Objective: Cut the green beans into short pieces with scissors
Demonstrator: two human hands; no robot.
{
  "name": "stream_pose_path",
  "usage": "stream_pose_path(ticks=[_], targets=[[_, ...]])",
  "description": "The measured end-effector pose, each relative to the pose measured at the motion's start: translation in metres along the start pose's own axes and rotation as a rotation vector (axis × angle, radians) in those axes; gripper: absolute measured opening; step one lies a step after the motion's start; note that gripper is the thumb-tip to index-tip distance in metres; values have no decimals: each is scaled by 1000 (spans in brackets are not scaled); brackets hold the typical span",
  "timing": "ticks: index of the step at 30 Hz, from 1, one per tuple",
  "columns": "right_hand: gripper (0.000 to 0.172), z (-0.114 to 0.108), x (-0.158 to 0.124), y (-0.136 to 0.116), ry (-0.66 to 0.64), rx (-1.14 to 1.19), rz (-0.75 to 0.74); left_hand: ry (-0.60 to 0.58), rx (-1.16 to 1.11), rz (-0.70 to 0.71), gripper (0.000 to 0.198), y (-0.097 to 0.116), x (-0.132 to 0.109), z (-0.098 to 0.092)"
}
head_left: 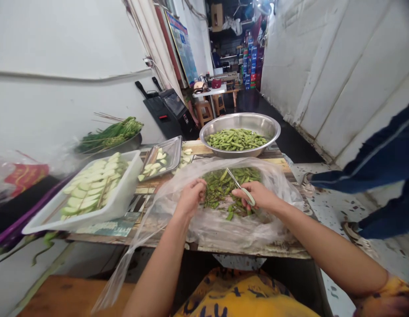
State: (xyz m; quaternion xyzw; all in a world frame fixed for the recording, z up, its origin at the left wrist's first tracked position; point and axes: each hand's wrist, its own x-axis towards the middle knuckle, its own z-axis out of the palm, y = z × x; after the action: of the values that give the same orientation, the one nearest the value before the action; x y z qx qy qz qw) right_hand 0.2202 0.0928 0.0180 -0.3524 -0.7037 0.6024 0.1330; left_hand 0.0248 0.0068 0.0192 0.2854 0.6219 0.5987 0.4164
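Note:
A clear plastic bag (231, 233) lies spread open on the table, with green bean pods and trimmed bits (215, 187) inside. My right hand (260, 197) grips scissors (233, 177) with pale green handles, their blades pointing up and left over the pods. At the left side of the pile, my left hand (192, 197) is closed with its fingertips together; whatever is between them is hidden. Behind the bag stands a wide metal basin (237, 153) holding many green pods (236, 139).
Left of the bag, a white plastic tub (125, 193) holds sliced pale green vegetable on skewers. A metal tray (173, 160) with cut pieces and a bowl of skewered greens (115, 134) sit behind it. At right, a person's leg in blue trousers (366, 163) is close to the table (284, 248).

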Motion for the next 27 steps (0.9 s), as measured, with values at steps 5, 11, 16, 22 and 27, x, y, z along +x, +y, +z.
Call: stream_pose_path(ticks=[5,11,16,22,27], targets=[[39,-3,2,0,59,36,19,-103,844,272,16,-4,12,24],[40,-5,3,-1,68,35,25,-114,1094,311,14,-11,31,46],[43,-4,0,2,-60,-18,21,-74,766,270,18,-8,27,29],[45,0,0,8,-170,-101,29,-203,40,-10,33,-9,7,23],[47,0,-3,7,-161,-123,7,-13,63,106,33,-10,4,27]])
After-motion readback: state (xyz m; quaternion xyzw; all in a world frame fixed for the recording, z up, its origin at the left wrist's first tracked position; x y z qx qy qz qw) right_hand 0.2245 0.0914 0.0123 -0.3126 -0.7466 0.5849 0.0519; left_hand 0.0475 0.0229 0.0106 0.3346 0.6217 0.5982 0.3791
